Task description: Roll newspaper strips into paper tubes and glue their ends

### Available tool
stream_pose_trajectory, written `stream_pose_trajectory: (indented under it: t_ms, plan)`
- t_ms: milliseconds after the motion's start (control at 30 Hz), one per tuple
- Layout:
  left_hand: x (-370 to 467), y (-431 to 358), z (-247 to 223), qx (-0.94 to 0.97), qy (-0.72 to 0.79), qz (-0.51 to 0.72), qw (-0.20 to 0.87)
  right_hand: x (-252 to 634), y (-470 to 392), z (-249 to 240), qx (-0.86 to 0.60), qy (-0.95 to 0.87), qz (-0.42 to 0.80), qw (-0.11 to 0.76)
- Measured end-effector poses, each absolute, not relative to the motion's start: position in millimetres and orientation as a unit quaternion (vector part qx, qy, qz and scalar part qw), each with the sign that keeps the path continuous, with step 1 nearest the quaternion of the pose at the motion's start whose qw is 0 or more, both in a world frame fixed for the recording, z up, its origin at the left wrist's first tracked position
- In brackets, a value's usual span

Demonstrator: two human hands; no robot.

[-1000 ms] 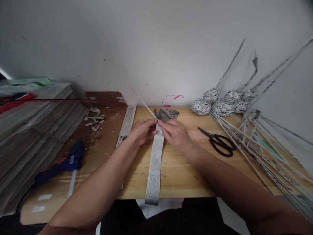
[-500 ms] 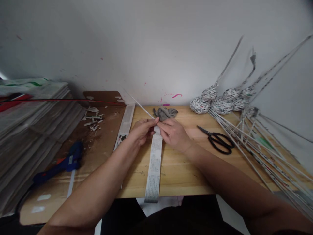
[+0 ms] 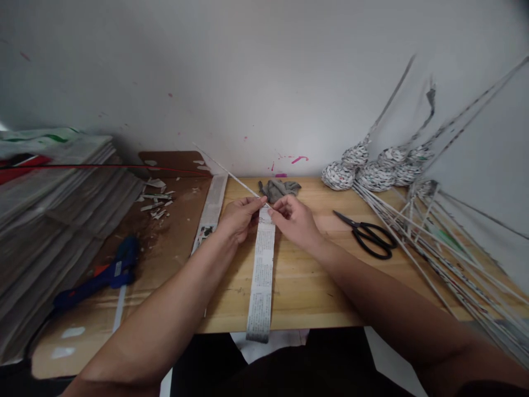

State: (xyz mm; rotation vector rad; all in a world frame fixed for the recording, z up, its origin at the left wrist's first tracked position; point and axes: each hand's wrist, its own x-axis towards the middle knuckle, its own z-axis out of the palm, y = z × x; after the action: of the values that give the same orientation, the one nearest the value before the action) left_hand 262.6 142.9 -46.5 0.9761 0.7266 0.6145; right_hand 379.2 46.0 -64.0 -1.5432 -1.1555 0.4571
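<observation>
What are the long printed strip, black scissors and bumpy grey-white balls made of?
The strip looks like thin, matte newspaper: it has rows of tiny print. The scissors have thin, pointed blades, probably metal, and smooth black handles, maybe plastic. The balls seem woven from dull rolled paper, with speckled strands.

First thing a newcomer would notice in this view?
Probably the long white printed-paper strip at centre, its top end between the left hand and right hand, its lower end past the wooden table's near edge. Next, the grey-white woven paper gourd shapes by the wall at back right, and the black-handled scissors lying open-handled right of the hands.
</observation>
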Motion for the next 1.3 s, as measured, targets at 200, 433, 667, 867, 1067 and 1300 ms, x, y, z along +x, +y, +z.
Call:
stream_pose_trajectory:
  t_ms: [200, 433, 667, 867, 1067, 1300]
  plan:
    - [263, 138, -42, 0.456, 0.340, 0.285, 0.772, 378, 52, -70, -0.598, -0.434, 0.311, 0.597]
    - [262, 140, -40, 0.459, 0.341, 0.281, 0.771, 369, 47, -57, -0.562, -0.316, 0.467, 0.604]
    - [261, 143, -39, 0.487, 0.350, 0.281, 0.749, 377, 46, -51, -0.505, -0.254, 0.560, 0.606]
    - [261, 139, -37, 0.502, 0.346, 0.277, 0.742, 380, 47, -53, -0.541, -0.296, 0.518, 0.592]
    - [259, 141, -36, 0.520, 0.354, 0.273, 0.728, 382, 45, -54, -0.573, -0.338, 0.478, 0.574]
    - [258, 142, -36, 0.503, 0.346, 0.230, 0.758, 382, 46, -54, -0.598, -0.359, 0.454, 0.554]
